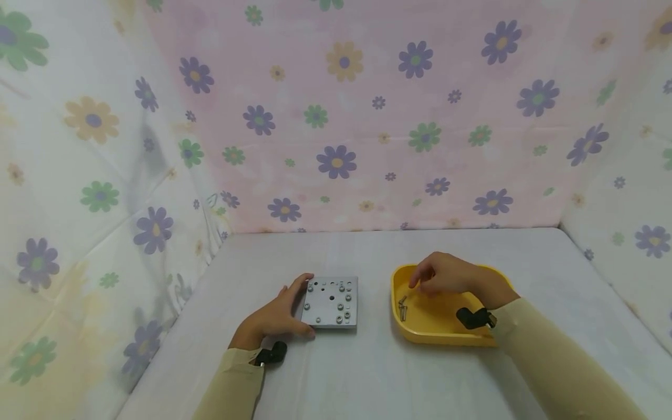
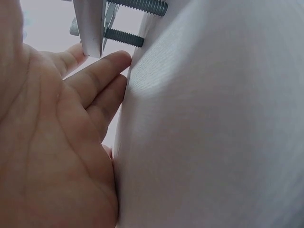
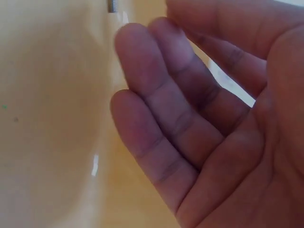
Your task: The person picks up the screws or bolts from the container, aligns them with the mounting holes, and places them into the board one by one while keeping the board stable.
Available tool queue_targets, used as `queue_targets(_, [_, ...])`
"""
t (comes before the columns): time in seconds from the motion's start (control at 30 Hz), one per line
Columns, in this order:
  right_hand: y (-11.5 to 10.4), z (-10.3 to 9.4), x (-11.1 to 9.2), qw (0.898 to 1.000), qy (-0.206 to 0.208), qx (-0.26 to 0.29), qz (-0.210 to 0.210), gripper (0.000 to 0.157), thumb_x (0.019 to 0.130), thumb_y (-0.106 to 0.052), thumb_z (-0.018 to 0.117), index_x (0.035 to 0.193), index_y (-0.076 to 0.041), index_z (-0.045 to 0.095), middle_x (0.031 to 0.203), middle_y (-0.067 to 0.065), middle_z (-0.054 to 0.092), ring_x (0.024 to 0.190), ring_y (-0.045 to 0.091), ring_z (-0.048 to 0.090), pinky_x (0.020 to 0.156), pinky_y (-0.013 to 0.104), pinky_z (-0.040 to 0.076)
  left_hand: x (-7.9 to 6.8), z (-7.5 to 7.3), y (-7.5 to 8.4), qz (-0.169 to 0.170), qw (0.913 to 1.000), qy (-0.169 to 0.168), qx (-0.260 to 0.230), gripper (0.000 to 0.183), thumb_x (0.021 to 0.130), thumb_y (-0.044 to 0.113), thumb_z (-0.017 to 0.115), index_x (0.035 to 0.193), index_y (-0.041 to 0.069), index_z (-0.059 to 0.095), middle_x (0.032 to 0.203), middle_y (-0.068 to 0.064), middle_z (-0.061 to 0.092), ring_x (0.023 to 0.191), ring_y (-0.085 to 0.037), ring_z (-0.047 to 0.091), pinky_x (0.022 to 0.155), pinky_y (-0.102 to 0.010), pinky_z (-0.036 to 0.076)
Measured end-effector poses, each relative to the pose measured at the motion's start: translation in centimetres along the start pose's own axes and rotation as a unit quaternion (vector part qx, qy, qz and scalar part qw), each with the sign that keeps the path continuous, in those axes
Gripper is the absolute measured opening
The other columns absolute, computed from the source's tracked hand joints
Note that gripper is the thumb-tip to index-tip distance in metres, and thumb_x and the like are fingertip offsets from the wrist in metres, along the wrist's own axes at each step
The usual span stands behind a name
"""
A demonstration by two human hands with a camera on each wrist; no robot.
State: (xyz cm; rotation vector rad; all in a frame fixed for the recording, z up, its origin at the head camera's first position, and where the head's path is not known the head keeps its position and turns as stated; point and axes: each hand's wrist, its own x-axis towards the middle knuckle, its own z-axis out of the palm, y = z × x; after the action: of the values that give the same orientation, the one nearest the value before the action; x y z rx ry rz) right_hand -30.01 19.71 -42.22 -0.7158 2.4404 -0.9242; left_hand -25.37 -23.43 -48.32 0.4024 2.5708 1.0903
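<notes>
A square silver metal plate (image 1: 332, 302) with holes and several socket-head screws lies on the left part of the table. My left hand (image 1: 280, 315) holds it at the left side, index finger at the far corner and thumb at the near one. Threaded screw shanks (image 2: 126, 37) stick out under the plate in the left wrist view. Over the yellow tray (image 1: 446, 338), my right hand (image 1: 446, 273) hangs with loosely bent fingers. A few loose screws (image 1: 403, 312) lie at the tray's left end, near the right fingertips. Nothing shows in the right hand's grasp.
A white cloth covers the table (image 1: 367, 379). Flower-printed curtains (image 1: 336, 116) stand behind it and along both sides. Bare tabletop separates the plate from the tray.
</notes>
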Motion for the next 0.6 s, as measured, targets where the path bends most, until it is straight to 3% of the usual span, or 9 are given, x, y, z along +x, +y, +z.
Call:
queue_targets(0.27, [0.3, 1.4, 0.8, 0.999, -0.035, 0.015, 0.009, 0.015, 0.086, -0.013, 0.079, 0.101, -0.016, 0.081, 0.095, -0.001, 0.075, 0.083, 0.018, 0.062, 0.076, 0.032, 0.054, 0.1, 0.1, -0.2, 0.006, 1.0, 0.002, 0.001, 0.13, 0.058, 0.039, 0.096, 0.163, 0.033, 0.021, 0.171, -0.001, 0.026, 0.162, -0.027, 0.008, 0.129, -0.055, -0.006])
queue_targets(0.6, [0.4, 2.5, 1.7, 0.999, -0.03, 0.008, 0.018, 0.017, 0.087, -0.021, 0.082, 0.103, -0.023, 0.081, 0.095, -0.005, 0.074, 0.086, 0.018, 0.063, 0.079, 0.033, 0.053, 0.0, 0.1, -0.2, 0.004, 1.0, 0.001, -0.001, 0.13, 0.058, 0.039, 0.096, 0.163, 0.035, 0.021, 0.171, 0.0, 0.027, 0.162, -0.028, 0.007, 0.129, -0.056, -0.007])
